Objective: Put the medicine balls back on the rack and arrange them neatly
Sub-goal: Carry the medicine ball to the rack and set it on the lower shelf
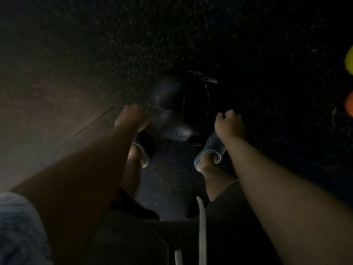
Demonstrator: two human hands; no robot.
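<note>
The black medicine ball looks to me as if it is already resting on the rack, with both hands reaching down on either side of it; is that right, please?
Not quite: the head view shows the black medicine ball lying on the speckled floor by the person's feet, with no rack in sight. The left hand and right hand do reach down either side.

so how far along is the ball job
Early, by this view. Nothing shows as done: no rack is in view. In hand: a dark ball sits on the speckled floor by the feet, with the left hand at its left side and the right hand just off its right, neither gripping. Left: lift it, rack it. Yellow and orange shapes at the right edge may be balls.
</note>
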